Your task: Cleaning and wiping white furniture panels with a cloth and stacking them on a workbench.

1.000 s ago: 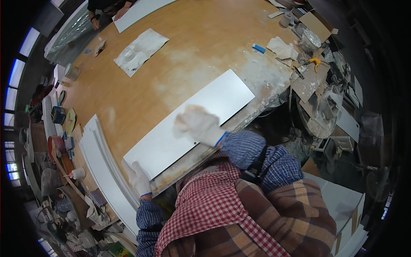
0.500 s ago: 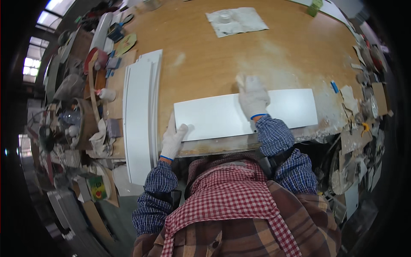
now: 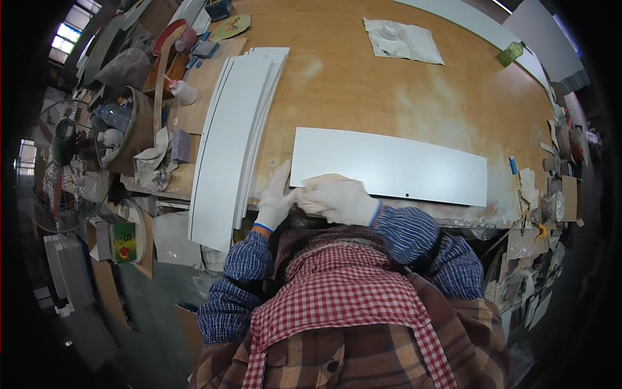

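Observation:
A long white panel [image 3: 402, 165] lies flat near the table's front edge, with a small dark hole by its near edge. My left hand [image 3: 275, 202], in a white knit glove, holds the panel's near left corner, fingers along the short end and thumb at the near side. Close beside it, my right hand [image 3: 346, 201], gloved too, is closed over a thin beige piece [image 3: 319, 180] at the same corner. Whether that piece is cloth or abrasive sheet I cannot tell. Left of my hands stands a stack of long white panels [image 3: 227, 129].
On the table [image 3: 337, 91] lies a white sheet [image 3: 418, 45] with a small round item on it. A blue stick [image 3: 513, 165] lies at the right, a green object [image 3: 510, 54] at the far right. A white bottle [image 3: 184, 92] and a fan [image 3: 65, 139] are at the left.
My right hand has moved from the panel's middle to its near left corner, beside my left hand. The head view has shifted, so the table's things appear elsewhere in it.

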`<state>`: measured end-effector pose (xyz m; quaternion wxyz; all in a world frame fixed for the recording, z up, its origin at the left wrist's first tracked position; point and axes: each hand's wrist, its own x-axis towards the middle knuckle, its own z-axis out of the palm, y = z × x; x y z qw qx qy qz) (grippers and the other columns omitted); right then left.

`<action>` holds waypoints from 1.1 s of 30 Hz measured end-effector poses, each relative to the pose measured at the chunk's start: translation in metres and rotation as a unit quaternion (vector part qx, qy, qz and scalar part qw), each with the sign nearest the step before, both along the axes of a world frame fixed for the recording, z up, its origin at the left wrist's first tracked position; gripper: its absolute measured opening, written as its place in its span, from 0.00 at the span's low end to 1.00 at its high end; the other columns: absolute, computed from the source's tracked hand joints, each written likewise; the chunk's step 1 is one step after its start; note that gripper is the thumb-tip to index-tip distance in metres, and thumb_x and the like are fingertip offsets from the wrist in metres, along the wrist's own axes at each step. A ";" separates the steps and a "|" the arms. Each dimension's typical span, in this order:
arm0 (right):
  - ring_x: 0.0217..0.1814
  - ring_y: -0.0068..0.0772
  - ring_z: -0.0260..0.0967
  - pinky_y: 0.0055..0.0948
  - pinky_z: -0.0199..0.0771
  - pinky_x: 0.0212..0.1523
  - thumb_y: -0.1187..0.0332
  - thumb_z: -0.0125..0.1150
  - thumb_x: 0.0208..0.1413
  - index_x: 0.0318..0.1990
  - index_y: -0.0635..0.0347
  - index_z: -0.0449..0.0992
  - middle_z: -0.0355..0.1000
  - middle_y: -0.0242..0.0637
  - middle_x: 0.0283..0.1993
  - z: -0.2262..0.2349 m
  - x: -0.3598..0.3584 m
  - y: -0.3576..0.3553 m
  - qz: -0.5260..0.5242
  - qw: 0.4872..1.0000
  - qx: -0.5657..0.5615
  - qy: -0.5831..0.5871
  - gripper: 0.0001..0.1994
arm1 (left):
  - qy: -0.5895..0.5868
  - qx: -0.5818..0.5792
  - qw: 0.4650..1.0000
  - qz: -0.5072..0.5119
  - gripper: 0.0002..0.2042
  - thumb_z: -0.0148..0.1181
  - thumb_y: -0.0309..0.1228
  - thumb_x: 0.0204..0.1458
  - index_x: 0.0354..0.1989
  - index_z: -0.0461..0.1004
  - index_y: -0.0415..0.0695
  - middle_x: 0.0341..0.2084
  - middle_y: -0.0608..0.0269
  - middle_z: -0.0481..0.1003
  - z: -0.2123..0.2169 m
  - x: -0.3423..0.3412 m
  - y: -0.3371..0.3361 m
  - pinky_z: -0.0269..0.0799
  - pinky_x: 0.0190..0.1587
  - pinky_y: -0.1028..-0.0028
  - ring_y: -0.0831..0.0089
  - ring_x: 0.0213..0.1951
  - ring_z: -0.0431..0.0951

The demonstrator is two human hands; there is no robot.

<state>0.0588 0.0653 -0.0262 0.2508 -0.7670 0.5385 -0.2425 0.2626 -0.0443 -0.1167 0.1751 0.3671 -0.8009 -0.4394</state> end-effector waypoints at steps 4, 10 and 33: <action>0.50 0.47 0.76 0.46 0.76 0.53 0.63 0.63 0.59 0.50 0.55 0.79 0.78 0.46 0.49 -0.061 -0.089 0.091 -0.349 0.927 -0.056 -0.126 0.13 | -0.048 -0.059 0.997 -0.014 0.40 0.66 0.40 0.55 0.74 0.56 0.39 0.68 0.44 0.63 0.006 0.002 0.004 0.57 0.72 0.60 0.51 0.70 0.62; 0.46 0.54 0.72 0.49 0.72 0.48 0.62 0.56 0.62 0.44 0.55 0.76 0.74 0.45 0.43 -0.051 -0.128 0.078 -0.578 0.788 -0.068 0.201 0.10 | -0.046 -0.055 0.997 0.005 0.40 0.66 0.40 0.55 0.74 0.56 0.40 0.67 0.44 0.65 0.006 0.003 0.007 0.57 0.71 0.60 0.49 0.69 0.62; 0.66 0.54 0.65 0.48 0.62 0.68 0.54 0.54 0.67 0.58 0.52 0.76 0.71 0.54 0.61 -0.033 -0.215 0.172 -0.701 0.699 0.112 0.088 0.19 | -0.082 -0.328 0.929 -0.149 0.33 0.70 0.45 0.47 0.57 0.68 0.37 0.51 0.46 0.69 0.055 -0.136 -0.007 0.55 0.64 0.51 0.47 0.56 0.66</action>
